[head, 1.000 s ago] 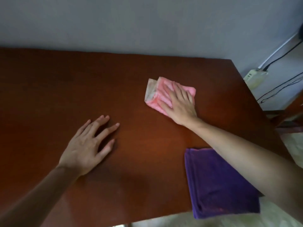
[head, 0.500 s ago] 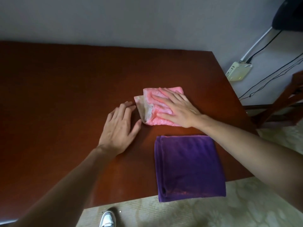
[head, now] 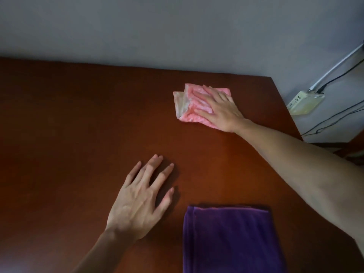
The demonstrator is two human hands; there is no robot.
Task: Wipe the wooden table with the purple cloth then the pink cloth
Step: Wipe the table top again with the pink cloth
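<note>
The dark wooden table (head: 78, 134) fills most of the view. A crumpled pink cloth (head: 188, 107) lies toward its far right corner. My right hand (head: 220, 111) presses flat on that cloth with straight fingers. A folded purple cloth (head: 232, 239) lies at the near edge, right of centre, with no hand on it. My left hand (head: 141, 198) rests flat on the bare wood, fingers spread, just left of the purple cloth.
A grey wall (head: 157, 32) runs along the table's far edge. Right of the table a white power strip (head: 304, 102) with white and black cables hangs against the wall. The table's right edge slants close to my right forearm.
My right hand has pushed the pink cloth away from me toward the far right corner. My left hand, which was beside the pink cloth, now lies apart from it.
</note>
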